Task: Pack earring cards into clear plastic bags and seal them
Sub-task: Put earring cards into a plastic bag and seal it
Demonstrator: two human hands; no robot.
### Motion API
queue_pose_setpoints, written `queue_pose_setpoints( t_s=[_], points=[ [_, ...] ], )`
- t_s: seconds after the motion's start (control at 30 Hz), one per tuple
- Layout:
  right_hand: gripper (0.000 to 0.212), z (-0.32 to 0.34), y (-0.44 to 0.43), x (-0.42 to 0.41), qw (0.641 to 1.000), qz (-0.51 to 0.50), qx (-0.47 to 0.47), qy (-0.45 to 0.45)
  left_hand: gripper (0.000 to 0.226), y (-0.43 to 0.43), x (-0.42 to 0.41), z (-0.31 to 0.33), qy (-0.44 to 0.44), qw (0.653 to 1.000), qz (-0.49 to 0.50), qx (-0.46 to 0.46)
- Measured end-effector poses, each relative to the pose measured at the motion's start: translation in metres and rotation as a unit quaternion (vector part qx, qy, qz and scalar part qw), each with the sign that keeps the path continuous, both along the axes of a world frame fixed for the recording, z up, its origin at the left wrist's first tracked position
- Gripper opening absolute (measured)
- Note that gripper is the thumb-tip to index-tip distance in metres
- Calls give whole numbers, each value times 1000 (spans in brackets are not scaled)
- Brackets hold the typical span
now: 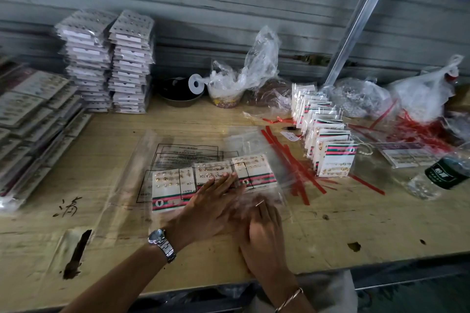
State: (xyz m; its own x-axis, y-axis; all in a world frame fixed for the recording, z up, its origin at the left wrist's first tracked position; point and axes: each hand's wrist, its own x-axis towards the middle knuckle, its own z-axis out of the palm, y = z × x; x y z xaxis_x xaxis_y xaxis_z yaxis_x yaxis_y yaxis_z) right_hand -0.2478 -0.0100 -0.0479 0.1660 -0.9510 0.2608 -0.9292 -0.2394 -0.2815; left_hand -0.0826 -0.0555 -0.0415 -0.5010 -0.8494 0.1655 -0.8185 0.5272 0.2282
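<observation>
Sealing seems to be the step in hand. Nearest, the right hand (264, 231), a bracelet at its wrist, lies flat and blurred on the near edge of the wide clear plastic bag with black printed warning text (127, 175). The left hand (208, 201), wearing a silver watch, presses with straight fingers just beyond it. Both hands are released, grasping nothing.

Under the film, three white earring cards with pink-and-green striped bands (167, 185) lie side by side, near the middle of the scuffed wooden worktop (356, 223). To do this well, I judge the left hand should pin the cards while the right smooths the flap across from one side, so no crease is trapped.

Just beyond, more printed clear bags (188, 152) lie flat and could catch the adhesive. Loose red liner strips (292, 160) litter the worktop to the right and may cling too. Farther right stands a leaning row of bagged cards (328, 140), then a tilted green-labelled water bottle (445, 173). Far left rise two tall stacks of packed cards (109, 63).
</observation>
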Motion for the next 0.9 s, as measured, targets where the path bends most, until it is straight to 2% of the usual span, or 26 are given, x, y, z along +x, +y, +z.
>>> queue_pose_setpoints(
  t_s=[0.2,0.4,0.5,0.57,0.63,0.73,0.83,0.9],
  points=[
    [50,-1,-1,8,999,-21,-31,-21,49,0,-1,1,11,1000,9,1],
    [53,0,2,5,1000,-13,-18,-9,51,2,-1,2,-14,1000,16,8],
    [38,5,8,2,997,-12,-73,-30,65,3,-1,4,-60,998,15,12],
    [22,10,13,2,987,12,-141,-70,66,5,-3,3,-104,994,24,-33],
    [18,14,15,5,976,43,-189,-102,69,8,-8,4,-104,993,42,-45],
    [22,16,13,10,967,80,-201,-134,69,15,-10,12,-88,992,43,-73],
    [33,17,8,15,970,99,-167,-146,68,29,2,15,-51,994,28,-88],
    [38,17,6,18,973,111,-146,-140,71,41,17,17,-48,992,57,-99]
  ],
)
